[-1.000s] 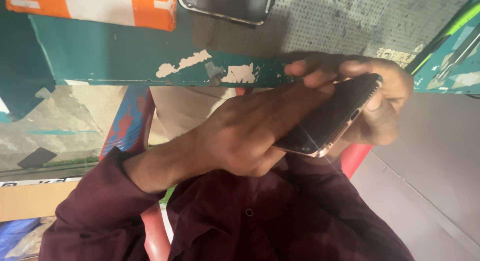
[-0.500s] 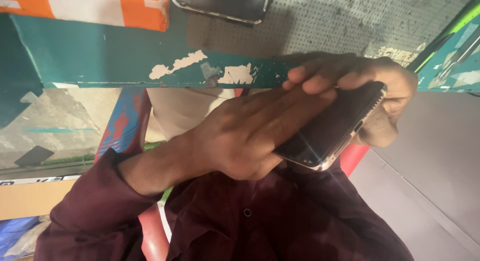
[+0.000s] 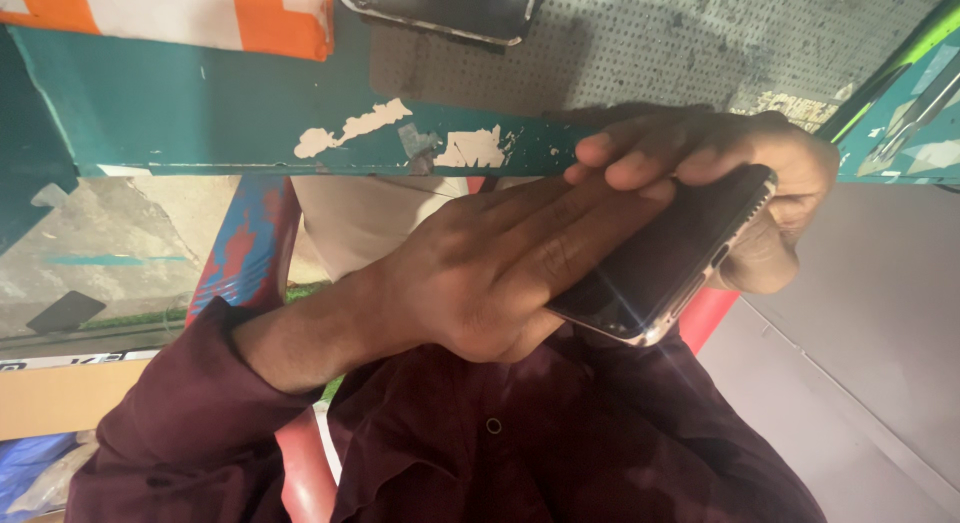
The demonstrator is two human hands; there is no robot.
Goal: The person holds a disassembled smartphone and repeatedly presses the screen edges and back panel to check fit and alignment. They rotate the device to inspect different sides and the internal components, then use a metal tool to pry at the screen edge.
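Note:
A dark-screened phone point(image 3: 668, 268) with a pale metal frame is tilted just above my lap, below the table's edge. My right hand point(image 3: 775, 183) grips it from the far right side, fingers curled over its top edge. My left hand point(image 3: 500, 278), coming from a maroon sleeve at the lower left, lies flat with its fingers stretched across the screen. Its fingertips touch my right hand's fingers. My maroon buttoned shirt point(image 3: 500, 453) fills the bottom of the view.
A teal table edge point(image 3: 200, 113) with chipped paint runs across the top. On the table lie a second dark phone point(image 3: 440, 5), an orange and white box point(image 3: 200, 13) and a grey perforated mat point(image 3: 650, 43). A red seat point(image 3: 300, 473) shows beneath me.
My left fingers have slid a little farther along the screen toward my right hand. The phone has tipped and sunk slightly.

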